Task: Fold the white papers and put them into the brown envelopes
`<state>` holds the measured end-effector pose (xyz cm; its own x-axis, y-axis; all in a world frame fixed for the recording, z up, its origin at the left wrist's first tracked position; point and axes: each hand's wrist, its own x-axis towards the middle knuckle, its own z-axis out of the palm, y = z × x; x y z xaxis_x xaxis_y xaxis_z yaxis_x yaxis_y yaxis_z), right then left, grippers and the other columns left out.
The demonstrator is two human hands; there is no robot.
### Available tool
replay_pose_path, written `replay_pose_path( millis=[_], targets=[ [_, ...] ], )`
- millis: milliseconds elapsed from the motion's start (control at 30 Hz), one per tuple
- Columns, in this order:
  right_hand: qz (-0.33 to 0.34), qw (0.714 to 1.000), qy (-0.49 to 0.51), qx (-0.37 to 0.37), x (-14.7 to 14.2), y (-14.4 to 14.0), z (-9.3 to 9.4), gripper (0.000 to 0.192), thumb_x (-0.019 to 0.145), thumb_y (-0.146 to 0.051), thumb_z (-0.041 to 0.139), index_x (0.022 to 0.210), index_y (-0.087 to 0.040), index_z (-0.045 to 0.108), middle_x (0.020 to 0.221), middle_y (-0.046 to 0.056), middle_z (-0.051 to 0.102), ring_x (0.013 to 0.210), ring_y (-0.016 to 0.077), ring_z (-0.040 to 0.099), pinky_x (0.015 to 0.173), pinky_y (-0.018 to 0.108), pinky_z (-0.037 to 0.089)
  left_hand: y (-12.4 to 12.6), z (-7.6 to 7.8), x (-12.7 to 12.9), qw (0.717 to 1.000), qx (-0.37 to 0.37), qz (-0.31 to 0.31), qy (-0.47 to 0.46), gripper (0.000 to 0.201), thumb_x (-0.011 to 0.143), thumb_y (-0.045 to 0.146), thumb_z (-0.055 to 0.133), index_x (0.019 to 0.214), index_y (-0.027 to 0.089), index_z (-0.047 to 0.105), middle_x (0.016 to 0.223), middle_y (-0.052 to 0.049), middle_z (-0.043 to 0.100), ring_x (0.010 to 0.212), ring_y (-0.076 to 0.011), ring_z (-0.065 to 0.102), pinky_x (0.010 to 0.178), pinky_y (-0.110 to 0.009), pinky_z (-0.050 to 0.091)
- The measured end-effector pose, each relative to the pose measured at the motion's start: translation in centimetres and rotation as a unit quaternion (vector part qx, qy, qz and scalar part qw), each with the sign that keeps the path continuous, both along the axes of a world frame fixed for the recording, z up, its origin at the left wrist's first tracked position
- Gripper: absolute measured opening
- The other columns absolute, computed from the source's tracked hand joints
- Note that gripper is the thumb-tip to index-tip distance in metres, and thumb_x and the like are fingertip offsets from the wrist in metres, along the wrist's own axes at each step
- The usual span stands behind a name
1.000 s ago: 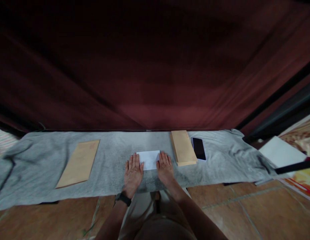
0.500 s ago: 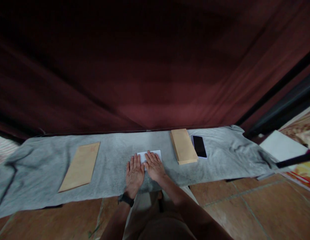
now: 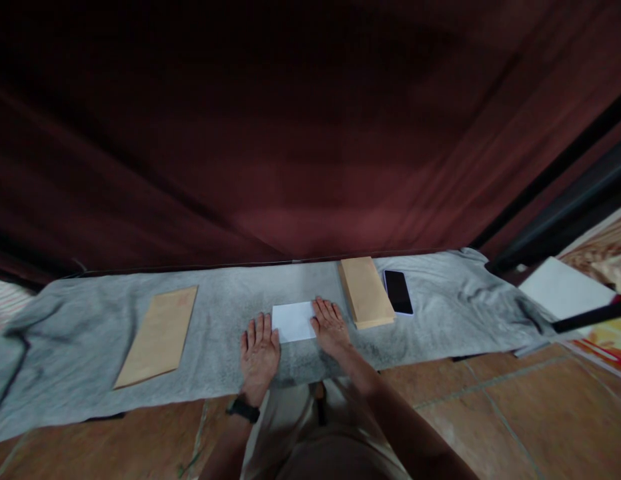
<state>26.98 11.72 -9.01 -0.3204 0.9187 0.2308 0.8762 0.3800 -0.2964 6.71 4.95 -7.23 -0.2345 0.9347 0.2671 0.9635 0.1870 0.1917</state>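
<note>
**Grey cloth, folded paper: hands back at the edges**

Grey cloth [image 3: 220, 333] on tiled floor, dark red curtain behind; white paper [image 3: 293, 322] lies flat at its middle, folded small. Half a second ago the right hand [image 3: 331, 327] lay across the paper; now it sits at the right edge, so the crease looks pressed. Left hand [image 3: 259, 353] flat, fingers spread, at the lower-left corner; right hand flat and open, gripping nothing. Envelope stack [image 3: 366, 293] and phone [image 3: 397, 292] right; single envelope [image 3: 160, 335] left.
</note>
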Motion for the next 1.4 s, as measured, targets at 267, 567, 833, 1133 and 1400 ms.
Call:
replay_pose_path(
  millis=[267, 567, 833, 1133, 1400],
  targets=[
    [-0.003, 1.000, 0.005, 0.000, 0.2, -0.3, 0.5, 0.052, 0.107, -0.031, 0.041, 0.157, -0.017, 0.043, 0.164, 0.008, 0.039, 0.152, 0.0252, 0.037, 0.127, 0.048, 0.022, 0.5, 0.7, 3.7, 0.991, 0.020, -0.134, -0.010, 0.060, 0.105, 0.032, 0.027, 0.160, 0.010, 0.033, 0.167, -0.014, 0.036, 0.157, -0.0252, 0.027, 0.126, -0.046, 0.030],
    [0.000, 1.000, 0.003, 0.001, 0.3, -0.4, 0.9, 0.053, 0.107, -0.032, 0.041, 0.158, -0.018, 0.042, 0.164, 0.008, 0.040, 0.151, 0.0248, 0.038, 0.127, 0.048, 0.023, 1.3, -0.6, 5.8, 0.987, -0.026, -0.160, 0.008, 0.061, 0.105, 0.037, 0.030, 0.159, 0.010, 0.036, 0.166, -0.015, 0.037, 0.156, -0.0266, 0.030, 0.127, -0.049, 0.029],
    [-0.001, 1.000, 0.008, -0.009, 0.3, -0.3, 1.3, 0.054, 0.107, -0.033, 0.043, 0.158, -0.016, 0.042, 0.164, 0.007, 0.038, 0.151, 0.0259, 0.039, 0.127, 0.047, 0.023, -0.5, -0.7, 1.4, 0.992, 0.002, -0.126, 0.006, 0.070, 0.106, 0.050, 0.027, 0.159, 0.005, 0.035, 0.162, -0.022, 0.041, 0.152, -0.0323, 0.037, 0.124, -0.052, 0.033],
    [0.126, 0.991, 0.045, 0.011, -0.9, -3.7, 2.0, 0.046, 0.108, -0.036, 0.044, 0.152, -0.023, 0.051, 0.161, 0.004, 0.047, 0.147, 0.0203, 0.044, 0.127, 0.043, 0.026, -0.7, -0.6, 0.8, 0.991, 0.006, -0.132, 0.012, 0.070, 0.106, 0.050, 0.027, 0.159, 0.007, 0.034, 0.161, -0.022, 0.043, 0.152, -0.0329, 0.038, 0.123, -0.053, 0.034],
    [-0.036, 0.999, 0.036, -0.021, 1.6, -4.0, 1.9, 0.050, 0.104, -0.024, 0.047, 0.152, -0.013, 0.049, 0.157, 0.011, 0.051, 0.143, 0.0255, 0.048, 0.121, 0.043, 0.034, -0.6, -0.7, 0.6, 0.988, 0.032, -0.140, 0.049, 0.070, 0.105, 0.050, 0.028, 0.154, 0.001, 0.041, 0.157, -0.025, 0.047, 0.148, -0.0358, 0.043, 0.120, -0.056, 0.036]
  ],
)
